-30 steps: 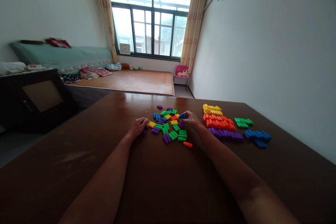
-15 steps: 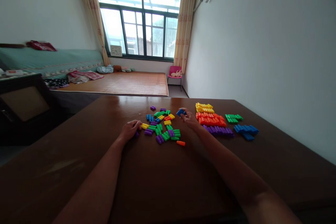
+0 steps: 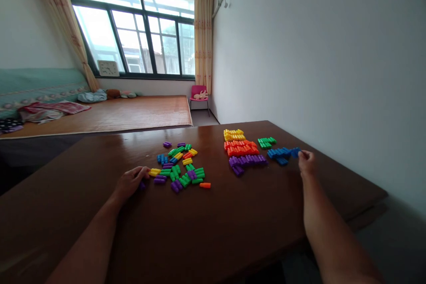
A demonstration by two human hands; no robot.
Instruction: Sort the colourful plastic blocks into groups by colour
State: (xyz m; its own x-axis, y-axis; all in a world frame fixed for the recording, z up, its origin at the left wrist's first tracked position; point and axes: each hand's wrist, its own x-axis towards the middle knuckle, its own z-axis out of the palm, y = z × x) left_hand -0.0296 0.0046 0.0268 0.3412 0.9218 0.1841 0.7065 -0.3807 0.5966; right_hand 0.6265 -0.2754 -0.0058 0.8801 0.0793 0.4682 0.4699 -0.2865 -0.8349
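Out at the right, my right hand (image 3: 306, 162) is closed on a blue block (image 3: 295, 152) at the right end of the row of blue blocks (image 3: 278, 153). My left hand (image 3: 133, 179) rests on the table beside a yellow block (image 3: 154, 172) at the left of a mixed pile; whether its fingers grip anything is too small to tell. A purple block (image 3: 142, 185) lies partly under it. The pile holds green blocks (image 3: 185, 180), purple blocks (image 3: 176, 186) and others. Grouped rows of yellow (image 3: 234, 135), orange (image 3: 241, 147), purple (image 3: 248, 160) and green blocks (image 3: 266, 143) stand right of it.
The brown table (image 3: 213, 222) has its right edge beyond my right hand, near the white wall. A single orange block (image 3: 205, 185) lies in front of the pile. Behind the table are a bed (image 3: 140, 113) and a pink chair (image 3: 199, 91).
My right hand has moved right with a blue block, from beside the pile to the blue row. Two purple blocks now lie in front of the purple row. The view has turned right.
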